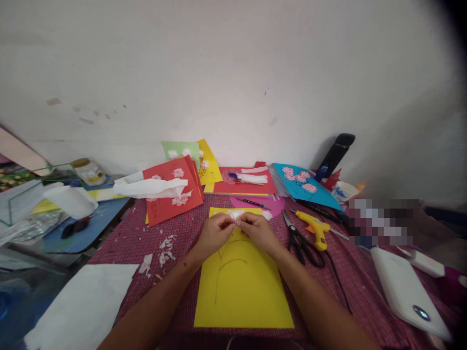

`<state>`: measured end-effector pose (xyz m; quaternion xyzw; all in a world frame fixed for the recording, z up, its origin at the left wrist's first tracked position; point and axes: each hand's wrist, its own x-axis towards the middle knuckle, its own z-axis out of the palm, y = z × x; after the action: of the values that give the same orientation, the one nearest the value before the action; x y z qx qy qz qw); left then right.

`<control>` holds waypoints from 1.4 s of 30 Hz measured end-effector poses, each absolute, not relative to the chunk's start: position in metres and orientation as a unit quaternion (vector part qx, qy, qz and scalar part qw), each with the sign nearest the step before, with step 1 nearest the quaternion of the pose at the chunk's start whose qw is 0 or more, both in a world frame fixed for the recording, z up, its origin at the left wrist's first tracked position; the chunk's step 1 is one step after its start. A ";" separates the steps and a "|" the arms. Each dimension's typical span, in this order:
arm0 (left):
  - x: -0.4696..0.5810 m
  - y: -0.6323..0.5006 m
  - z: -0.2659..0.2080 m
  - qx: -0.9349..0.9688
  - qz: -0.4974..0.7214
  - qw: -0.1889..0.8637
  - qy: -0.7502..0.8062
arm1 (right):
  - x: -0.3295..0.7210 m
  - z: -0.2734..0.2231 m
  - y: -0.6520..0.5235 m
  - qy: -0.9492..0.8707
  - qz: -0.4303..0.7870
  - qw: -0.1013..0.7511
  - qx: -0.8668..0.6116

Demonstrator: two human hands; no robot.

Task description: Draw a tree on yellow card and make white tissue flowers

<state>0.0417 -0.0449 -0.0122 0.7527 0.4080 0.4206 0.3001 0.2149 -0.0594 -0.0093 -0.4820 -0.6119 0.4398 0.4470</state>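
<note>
My left hand (pixel 216 232) and my right hand (pixel 257 232) meet fingertip to fingertip over the upper part of a yellow card (pixel 244 296). Pinched between both hands is a small piece of white tissue paper (pixel 235 213), partly hidden by the fingers. Thin dark curved lines are drawn on the card below the hands. Beyond its top edge lies a pink-purple sheet (pixel 279 205) with a dark pen (pixel 254 202) on it. Right of my right hand are black-handled scissors (pixel 304 245) and a yellow glue gun (pixel 314 227).
Red cards (pixel 164 209) with pink tissue flowers and a white tissue strip (pixel 153 187) lie back left. At the back right are a blue flower card (pixel 310 187), a paper cup (pixel 344 191) and a black bottle (pixel 335 153). A white power bank (pixel 404 289) lies right; white tissue sheets (pixel 83 301) lie left.
</note>
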 end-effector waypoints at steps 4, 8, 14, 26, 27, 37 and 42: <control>0.042 -0.047 -0.008 0.769 0.420 0.262 0.404 | 0.214 -0.008 -0.060 -0.617 0.428 0.449 -0.485; 0.042 -0.049 -0.006 0.772 0.419 0.255 0.404 | 0.212 -0.004 -0.062 -0.624 0.416 0.450 -0.485; 0.042 -0.047 -0.009 0.762 0.418 0.280 0.408 | 0.212 -0.004 -0.062 -0.623 0.423 0.443 -0.486; 0.043 -0.044 -0.013 0.707 0.414 0.378 0.430 | 0.214 -0.007 -0.061 -0.645 0.396 0.441 -0.481; 0.043 -0.044 -0.012 0.706 0.415 0.383 0.429 | 0.213 -0.007 -0.061 -0.651 0.381 0.445 -0.483; 0.042 -0.046 -0.008 0.727 0.402 0.350 0.433 | 0.212 -0.007 -0.061 -0.674 0.334 0.452 -0.480; 0.041 -0.046 -0.007 0.723 0.393 0.375 0.427 | 0.213 -0.006 -0.061 -0.659 0.355 0.452 -0.484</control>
<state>0.0410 -0.0461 -0.0066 0.7228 0.4268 0.3933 0.3751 0.2127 -0.0610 -0.0062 -0.4843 -0.6595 0.3549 0.4523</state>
